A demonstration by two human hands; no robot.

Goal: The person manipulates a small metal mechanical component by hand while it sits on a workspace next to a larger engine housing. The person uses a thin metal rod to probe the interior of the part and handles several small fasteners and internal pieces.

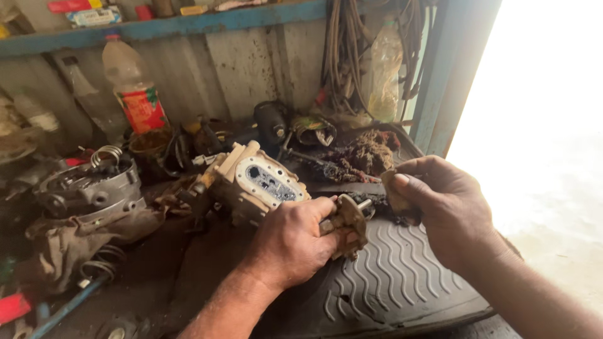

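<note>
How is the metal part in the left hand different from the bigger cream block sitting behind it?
The small metal part is held up in the left hand; the cream block rests on the bench. The part is tan, lumpy and much smaller; the block is boxy, with a grey oval face. Both look greasy and worn.

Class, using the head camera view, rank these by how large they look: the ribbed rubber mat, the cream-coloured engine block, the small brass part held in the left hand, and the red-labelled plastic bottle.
Largest to smallest:
1. ribbed rubber mat
2. cream-coloured engine block
3. red-labelled plastic bottle, though it stands farther back, so its place against the block is unsure
4. small brass part, gripped by the left hand
</note>
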